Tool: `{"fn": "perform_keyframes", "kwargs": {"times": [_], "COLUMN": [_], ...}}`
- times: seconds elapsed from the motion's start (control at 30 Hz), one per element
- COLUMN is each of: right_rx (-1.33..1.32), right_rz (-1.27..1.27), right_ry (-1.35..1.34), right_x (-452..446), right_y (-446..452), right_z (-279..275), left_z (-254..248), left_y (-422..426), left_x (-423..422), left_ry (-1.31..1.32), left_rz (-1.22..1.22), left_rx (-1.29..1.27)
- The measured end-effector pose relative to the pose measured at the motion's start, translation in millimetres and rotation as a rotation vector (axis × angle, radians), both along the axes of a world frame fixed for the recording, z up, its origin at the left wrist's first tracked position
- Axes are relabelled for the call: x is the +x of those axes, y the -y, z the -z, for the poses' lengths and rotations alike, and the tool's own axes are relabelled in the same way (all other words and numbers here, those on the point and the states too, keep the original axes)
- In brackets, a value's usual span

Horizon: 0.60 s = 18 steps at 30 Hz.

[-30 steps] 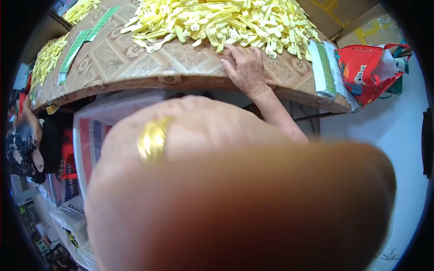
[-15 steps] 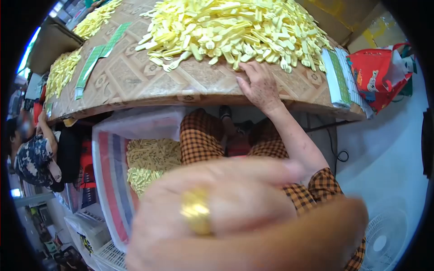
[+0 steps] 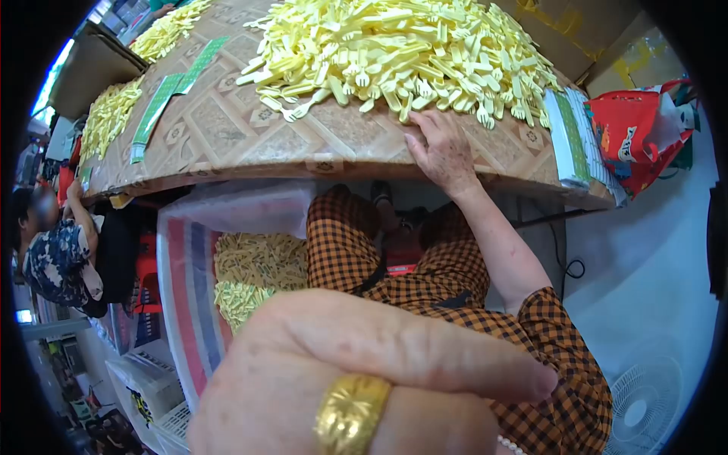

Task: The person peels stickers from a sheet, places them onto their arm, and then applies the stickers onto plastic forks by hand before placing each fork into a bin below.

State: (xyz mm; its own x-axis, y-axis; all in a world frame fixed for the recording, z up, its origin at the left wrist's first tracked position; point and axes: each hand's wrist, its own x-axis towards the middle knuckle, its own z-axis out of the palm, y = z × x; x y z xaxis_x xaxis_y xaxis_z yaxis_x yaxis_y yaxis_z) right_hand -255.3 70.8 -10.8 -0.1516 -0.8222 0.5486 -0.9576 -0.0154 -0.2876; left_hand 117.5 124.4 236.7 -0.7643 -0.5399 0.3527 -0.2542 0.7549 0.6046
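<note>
The right hand (image 3: 447, 158) rests on the surface (image 3: 334, 136), loosely open; the left hand (image 3: 280, 364) is curled near the camera, any grip unclear. Yellow forks (image 3: 409, 53) lie heaped just beyond the right, nearer hand, small and pale, long axes pointing every way.

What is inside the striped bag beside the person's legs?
Brown pieces and yellow pieces show inside the striped bag. The left hand hides part of it, and the pieces cover whatever lies beneath.
</note>
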Motion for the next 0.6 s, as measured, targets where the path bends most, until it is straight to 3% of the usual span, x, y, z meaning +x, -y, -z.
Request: {"fn": "perform_keyframes", "kwargs": {"times": [0.1,0.4,0.5,0.6], "right_rx": [-0.049,-0.050,-0.048,-0.085], "right_rz": [-0.003,0.035,0.008,0.002], "right_ry": [-0.002,-0.051,-0.062,-0.020], "right_x": [0,0,-5,-4], "right_y": [3,7,5,4], "right_z": [2,7,9,9], "left_z": [0,19,56,64], "left_y": [4,3,52,60], "left_x": [-48,-63,-86,-90], "left_ry": [-0.018,-0.067,-1.056,-1.038], "left_rz": [-0.088,-0.221,0.086,0.093], "left_rx": [-0.017,0.029,0.130,0.137]}}
